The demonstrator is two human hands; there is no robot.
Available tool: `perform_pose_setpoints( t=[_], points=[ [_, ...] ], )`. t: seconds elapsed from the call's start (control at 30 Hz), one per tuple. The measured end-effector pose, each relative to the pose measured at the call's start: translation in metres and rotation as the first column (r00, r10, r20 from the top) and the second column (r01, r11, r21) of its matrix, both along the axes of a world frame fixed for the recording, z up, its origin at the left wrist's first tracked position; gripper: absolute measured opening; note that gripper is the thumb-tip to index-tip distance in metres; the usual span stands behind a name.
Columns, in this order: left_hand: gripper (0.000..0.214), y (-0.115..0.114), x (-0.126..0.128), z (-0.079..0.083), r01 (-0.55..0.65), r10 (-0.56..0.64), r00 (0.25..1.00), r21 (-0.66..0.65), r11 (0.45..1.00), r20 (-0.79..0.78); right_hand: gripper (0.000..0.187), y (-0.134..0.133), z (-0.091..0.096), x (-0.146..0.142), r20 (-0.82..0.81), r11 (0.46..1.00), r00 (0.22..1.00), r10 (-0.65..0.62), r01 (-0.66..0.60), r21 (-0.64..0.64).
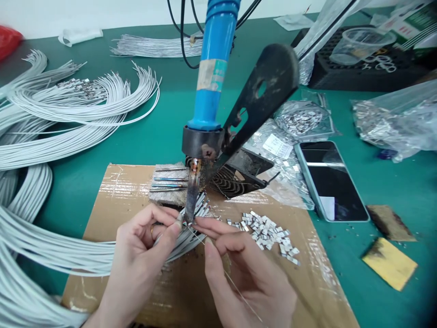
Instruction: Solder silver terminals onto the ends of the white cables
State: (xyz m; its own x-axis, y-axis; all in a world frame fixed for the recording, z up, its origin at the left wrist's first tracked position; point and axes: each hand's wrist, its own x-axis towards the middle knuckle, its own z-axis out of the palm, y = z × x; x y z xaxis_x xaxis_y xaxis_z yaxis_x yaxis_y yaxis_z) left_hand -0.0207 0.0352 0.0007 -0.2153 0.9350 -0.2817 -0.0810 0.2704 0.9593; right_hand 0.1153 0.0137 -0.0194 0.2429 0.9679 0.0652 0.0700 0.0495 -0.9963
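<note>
Green covers the whole table (174, 118), with a white wall (109, 11) behind its far edge. At the far left corner sits something red (8, 43), and thick bundles of white cables (78, 259) sweep in from the left edge, the nearest running behind the wearer's left hand onto a cardboard sheet (293, 287) that reaches the near edge. That left hand (139, 248) has thumb and fingertips pressed together just beside the tip of a blue-handled soldering iron (208, 102); what it pinches is too small for me to make out. The iron points down, gripped by a black stand (262, 91). Right of the tip, the right hand (251, 269) pinches a thin wire (239, 290) between thumb and fingers, one end by the tip, the other trailing toward the near edge. Beyond its knuckles, small metal pieces (269, 232) lie scattered on the cardboard. Farther right come a phone (332, 180), face up, then a scorched yellow pad (389, 264) and, near the right edge, a clear bag of metal parts (385, 118).
</note>
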Motion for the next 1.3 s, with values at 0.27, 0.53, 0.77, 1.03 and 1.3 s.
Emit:
perform_pose_setpoints(
  t=[0.27, 0.53, 0.77, 1.03, 1.3],
  points=[
    [0.017, 0.001, 0.000, -0.001, 0.028, -0.028, 0.999, -0.013, 1.000, -0.015, 0.019, 0.001, -0.003, 0.003, 0.049, 1.000, 0.999, 0.020, -0.021, 0.013],
    [0.018, -0.003, -0.001, -0.004, 0.028, -0.029, 0.999, -0.028, 0.999, -0.026, 0.021, 0.000, -0.004, 0.002, 0.038, 0.999, 0.999, 0.021, -0.022, 0.024],
    [0.014, -0.020, 0.015, -0.004, -0.092, 0.090, 0.995, -0.061, 0.994, -0.039, 0.019, 0.002, -0.010, 0.020, 0.287, 0.999, 0.957, 0.046, -0.037, -0.038],
    [0.013, -0.052, 0.012, -0.006, 0.050, -0.058, 0.997, -0.142, 0.989, -0.051, 0.028, -0.009, -0.009, 0.023, 0.222, 0.965, 0.939, 0.264, -0.259, -0.052],
    [0.031, -0.084, 0.005, 0.005, 0.169, -0.173, 0.985, -0.241, 0.956, 0.002, 0.030, -0.027, -0.005, 0.025, 0.084, 0.953, 0.951, 0.298, -0.292, -0.075]
  ],
)
